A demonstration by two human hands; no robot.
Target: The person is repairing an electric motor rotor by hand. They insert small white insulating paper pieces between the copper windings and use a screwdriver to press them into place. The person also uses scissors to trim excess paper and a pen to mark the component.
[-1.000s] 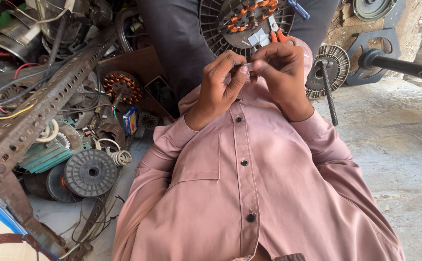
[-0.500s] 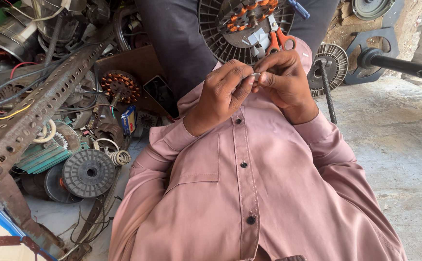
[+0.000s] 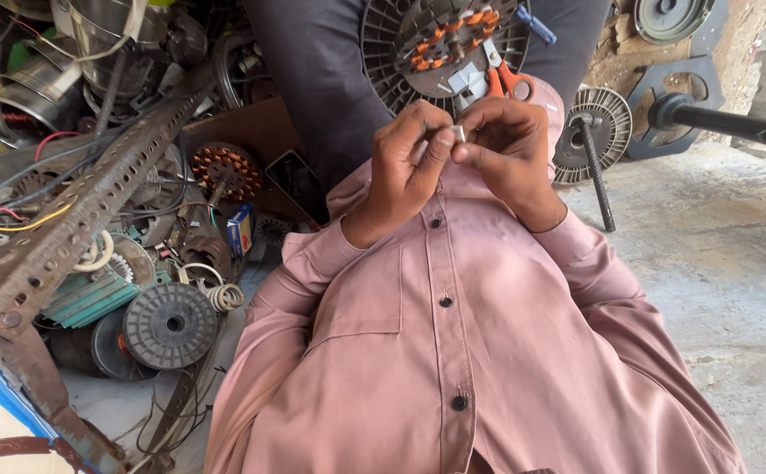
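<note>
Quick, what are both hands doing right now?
Left hand: closed, pinching a small silvery piece.
Right hand: closed, fingertips pinching the same piece.

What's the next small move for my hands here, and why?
Probably steady the small white piece and finish working it between the fingertips. Both the left hand and right hand pinch it at chest height, just above the motor stator on the lap.

Concrete floor (image 3: pixel 734 290), daylight, cluttered scrap (image 3: pixel 93 175)
</note>
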